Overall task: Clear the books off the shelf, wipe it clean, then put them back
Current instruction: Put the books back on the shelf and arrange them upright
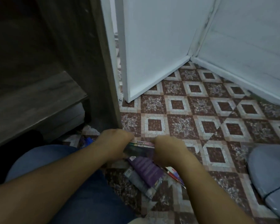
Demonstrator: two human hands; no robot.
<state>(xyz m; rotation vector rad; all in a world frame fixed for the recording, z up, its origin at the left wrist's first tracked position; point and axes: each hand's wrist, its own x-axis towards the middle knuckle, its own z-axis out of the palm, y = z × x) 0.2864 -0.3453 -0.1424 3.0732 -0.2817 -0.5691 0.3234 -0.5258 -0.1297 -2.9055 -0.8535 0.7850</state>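
Note:
A dark wooden shelf board (34, 97) sits at the left inside a dark bookcase. On the patterned floor tiles in front of me lies a loose pile of books; the top one is a dark-covered book (140, 149) with "SPM" on its edge. My left hand (115, 139) grips its left end and my right hand (166, 151) grips its right end, fingers curled under. Below it a purple book (145, 168) lies slanted, with a grey one and a red-edged one beside it.
The bookcase's side panel (102, 65) stands upright just left of a white door (153, 42). A white wall runs along the right. A grey-blue cushion-like object (270, 172) lies at the right edge. My knee in blue jeans (68, 175) is at bottom left.

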